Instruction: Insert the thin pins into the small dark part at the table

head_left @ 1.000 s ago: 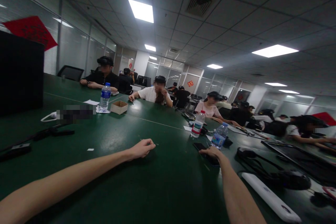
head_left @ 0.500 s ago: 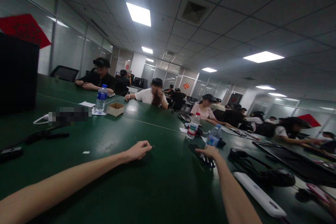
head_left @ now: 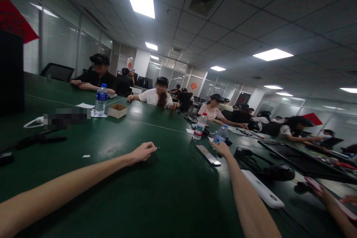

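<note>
My left hand rests on the green table with its fingers curled together. I see nothing held in it; a tiny pale speck lies by the fingertips. My right hand is just past the right edge of a smartphone, one finger stretched out to the left. Right behind that hand stands a water bottle with a blue cap, partly covered by it. I cannot tell whether they touch. The phone lies flat, its screen showing bright reflections. A red-capped bottle stands farther back.
On my right lie a white power bank, black headgear with straps and a black tray. Another person's hand holds a pink phone. Leftward are a small cardboard box and a blue-labelled bottle. Several people sit around.
My right hand has moved off the phone toward the blue-capped bottle, uncovering the phone's screen. My left hand keeps its place on the table. The view has shifted slightly.
</note>
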Motion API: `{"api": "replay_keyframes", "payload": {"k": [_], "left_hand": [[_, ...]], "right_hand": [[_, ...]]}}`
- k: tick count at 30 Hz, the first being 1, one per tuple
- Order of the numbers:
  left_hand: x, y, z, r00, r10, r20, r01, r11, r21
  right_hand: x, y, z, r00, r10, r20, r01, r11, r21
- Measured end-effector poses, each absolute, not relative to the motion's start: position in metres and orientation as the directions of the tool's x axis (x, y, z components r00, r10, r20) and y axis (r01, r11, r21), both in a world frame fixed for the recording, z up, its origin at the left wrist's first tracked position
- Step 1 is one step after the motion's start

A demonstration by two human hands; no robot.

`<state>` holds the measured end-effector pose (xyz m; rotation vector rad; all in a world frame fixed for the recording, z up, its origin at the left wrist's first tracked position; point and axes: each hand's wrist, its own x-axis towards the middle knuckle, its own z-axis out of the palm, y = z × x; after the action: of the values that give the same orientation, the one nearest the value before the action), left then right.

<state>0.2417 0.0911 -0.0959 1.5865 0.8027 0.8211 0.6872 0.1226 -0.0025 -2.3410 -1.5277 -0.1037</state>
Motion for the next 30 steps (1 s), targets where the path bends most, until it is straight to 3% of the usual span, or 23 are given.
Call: {"api": "replay_keyframes", "payload": {"k": [7, 13, 15, 18, 23, 26, 30], "left_hand": [[0.242, 0.085, -0.094, 0.491, 0.866, 0.093, 0.085, -0.154, 0.984], [0.245, 0.085, -0.095, 0.484, 0.868, 0.112, 0.068, -0.165, 0.984], [0.245, 0.085, -0.095, 0.486, 0.867, 0.11, 0.066, -0.161, 0.985], [0.246, 0.084, -0.094, 0.482, 0.87, 0.101, 0.058, -0.147, 0.987], [0.247, 0.078, -0.088, 0.477, 0.875, 0.082, 0.046, -0.119, 0.992], [0.247, 0.074, -0.084, 0.478, 0.875, 0.073, 0.041, -0.105, 0.994], [0.248, 0.076, -0.085, 0.484, 0.873, 0.057, 0.037, -0.085, 0.996]], "right_hand": [[0.661, 0.131, 0.008, 0.338, 0.911, 0.238, 0.911, -0.252, -0.327], [0.629, 0.15, 0.014, 0.277, 0.893, 0.354, 0.928, -0.153, -0.339], [0.613, 0.153, 0.017, 0.209, 0.881, 0.424, 0.949, -0.079, -0.304], [0.583, 0.152, 0.015, 0.094, 0.903, 0.42, 0.972, 0.008, -0.235], [0.519, 0.122, -0.016, -0.036, 0.95, 0.311, 0.986, 0.085, -0.144], [0.484, 0.093, -0.042, -0.152, 0.96, 0.235, 0.988, 0.156, 0.003], [0.46, 0.067, -0.061, -0.271, 0.929, 0.25, 0.963, 0.261, 0.074]]}}
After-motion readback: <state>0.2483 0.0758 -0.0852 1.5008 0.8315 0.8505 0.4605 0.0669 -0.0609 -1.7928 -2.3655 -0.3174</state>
